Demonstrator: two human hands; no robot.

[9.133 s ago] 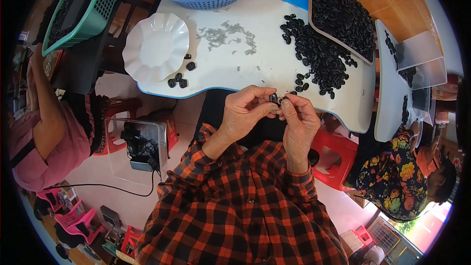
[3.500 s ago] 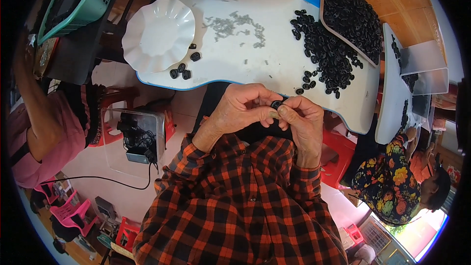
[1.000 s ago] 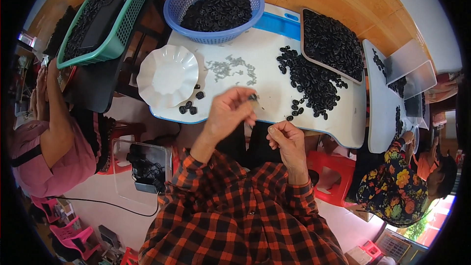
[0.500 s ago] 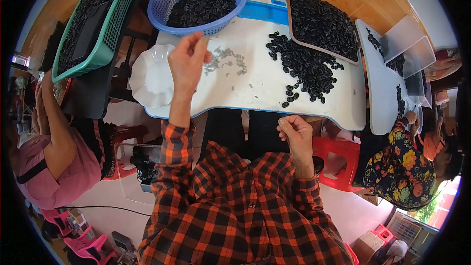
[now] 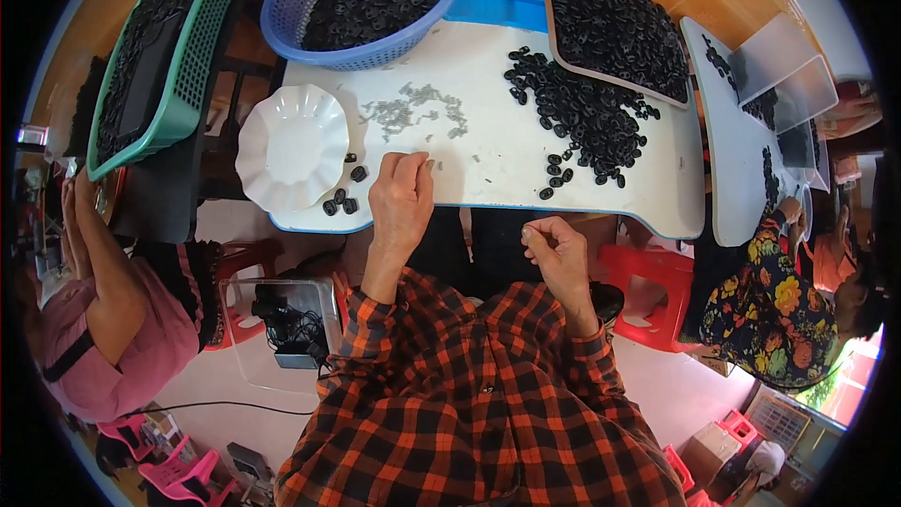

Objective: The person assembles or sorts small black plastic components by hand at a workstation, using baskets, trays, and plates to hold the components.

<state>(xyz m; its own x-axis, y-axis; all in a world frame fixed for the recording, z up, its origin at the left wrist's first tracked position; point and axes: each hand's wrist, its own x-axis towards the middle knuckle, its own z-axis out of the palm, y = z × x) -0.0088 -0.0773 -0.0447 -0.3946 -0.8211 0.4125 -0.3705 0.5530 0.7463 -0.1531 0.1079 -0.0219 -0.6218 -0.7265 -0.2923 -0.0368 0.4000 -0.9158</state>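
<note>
My left hand (image 5: 401, 205) hovers over the near edge of the white table (image 5: 488, 178), its fingers curled closed; whatever they may hold is hidden. Lower and to the right, my right hand (image 5: 560, 256) pinches thumb against finger at the table's front edge, and anything between the tips is too small to name. Beyond my left hand lie scattered small grey translucent pieces (image 5: 413, 113). A heap of black oval parts with holes (image 5: 591, 122) spreads over the right of the table. Several loose black parts (image 5: 349, 206) sit beside a white scalloped plate (image 5: 293, 145).
A blue-purple basket (image 5: 366, 58) and a rimmed tray (image 5: 615, 33), both full of black parts, stand at the back. A green basket (image 5: 192, 66) is far left. People sit on both sides, beside red stools (image 5: 643, 291). A clear bin (image 5: 282, 324) holds cables.
My left hand has come down from near the blue-purple basket toward me and right, uncovering the plate and loose black parts. My right hand stays pinched in nearly the same place.
</note>
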